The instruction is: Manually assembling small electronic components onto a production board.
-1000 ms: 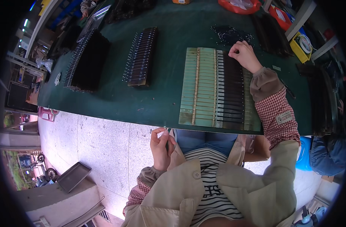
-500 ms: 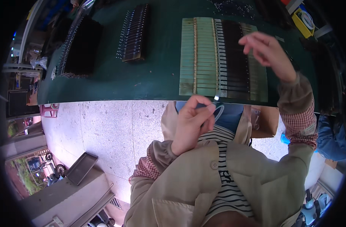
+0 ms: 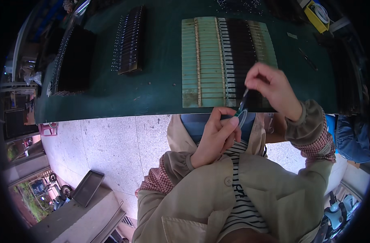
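Note:
Just past the table's front edge, my left hand pinches a small pale ring that looks like a narrow roll of tape. A thin shiny strip runs up from the ring to my right hand, whose closed fingertips hold its upper end. Beneath and beyond my right hand lies a slotted pale green board. Dark narrow pieces lie side by side in its slots, with a row of light metallic ends along their left side. My right hand hides part of the board's near right corner.
A stack of dark pieces with pin-like ends stands left on the green table, and a larger dark stack farther left. A pen-like tool lies at right. A yellow bin sits at far right; loose small parts lie at the back.
My right hand has come down and left from over the board and taken the strip's end. My left hand still holds the ring. The whole view has shifted slightly.

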Demonstrator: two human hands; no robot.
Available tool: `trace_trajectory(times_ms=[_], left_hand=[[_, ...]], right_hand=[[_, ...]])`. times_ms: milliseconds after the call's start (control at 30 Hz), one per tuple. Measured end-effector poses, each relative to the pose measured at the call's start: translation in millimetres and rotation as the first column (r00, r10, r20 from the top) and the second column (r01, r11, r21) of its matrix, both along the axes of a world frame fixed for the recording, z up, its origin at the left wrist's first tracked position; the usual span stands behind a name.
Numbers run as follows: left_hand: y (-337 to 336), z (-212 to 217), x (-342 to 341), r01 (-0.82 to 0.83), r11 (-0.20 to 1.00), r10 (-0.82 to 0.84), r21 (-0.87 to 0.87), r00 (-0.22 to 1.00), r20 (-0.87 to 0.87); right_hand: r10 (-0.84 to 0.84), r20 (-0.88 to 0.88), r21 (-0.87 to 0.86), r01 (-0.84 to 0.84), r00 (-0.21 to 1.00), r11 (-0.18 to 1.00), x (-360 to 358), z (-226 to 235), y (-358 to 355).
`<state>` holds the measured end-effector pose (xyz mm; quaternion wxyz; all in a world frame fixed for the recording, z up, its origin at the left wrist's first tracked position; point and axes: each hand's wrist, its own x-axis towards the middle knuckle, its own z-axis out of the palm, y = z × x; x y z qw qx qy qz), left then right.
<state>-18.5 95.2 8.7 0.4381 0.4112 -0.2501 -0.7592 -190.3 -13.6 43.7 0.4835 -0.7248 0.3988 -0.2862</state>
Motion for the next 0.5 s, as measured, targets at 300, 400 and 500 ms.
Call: trace_trajectory(times_ms=[300, 400, 500], left_hand=[[15.1, -37.6, 12.5, 0.458, 0.884, -0.467, -0.091, 0.872, -0.147], [16.2, -32.7, 19.8, 0.510, 0.846, -0.522, -0.155, 0.851, -0.050], [13.8, -35.3, 23.3, 0.556, 0.814, -0.563, -0.167, 0.826, 0.007]], right_hand=[[-0.199, -0.046, -0.413, 0.163, 0.979, 0.896, -20.3, -39.2, -221.1], [-0.078, -0.138, -0.373, 0.021, 0.987, 0.928, 1.4, -55.9, -224.6], [-0.074, -0.204, -0.262, 0.018, 0.976, 0.965, 8.3, -62.5, -216.1]])
